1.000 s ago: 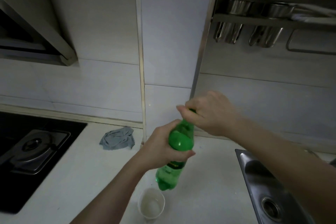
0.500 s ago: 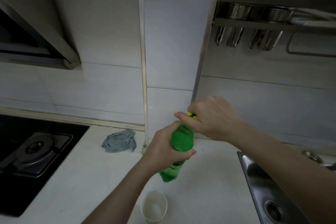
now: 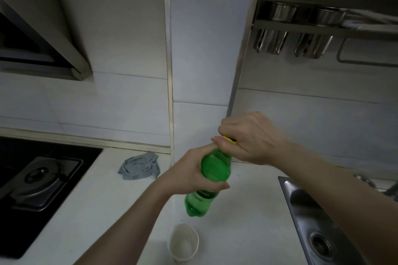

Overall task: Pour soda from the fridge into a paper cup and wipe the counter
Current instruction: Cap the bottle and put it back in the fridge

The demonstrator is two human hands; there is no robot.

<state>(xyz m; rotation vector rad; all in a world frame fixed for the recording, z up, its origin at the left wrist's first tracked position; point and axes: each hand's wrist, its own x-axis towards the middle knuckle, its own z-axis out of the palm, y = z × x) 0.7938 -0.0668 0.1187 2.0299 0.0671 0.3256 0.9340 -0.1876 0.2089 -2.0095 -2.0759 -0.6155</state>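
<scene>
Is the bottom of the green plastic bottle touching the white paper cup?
Apart. In the head view the green plastic bottle is held up by the left hand, and bare counter shows between its base and the white paper cup.

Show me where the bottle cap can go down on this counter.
Bare counter lies between the green bottle and the sink. Another free patch sits between the stove and the paper cup, in front of the grey cloth. It is crowded under the hands, around the cup.
</scene>
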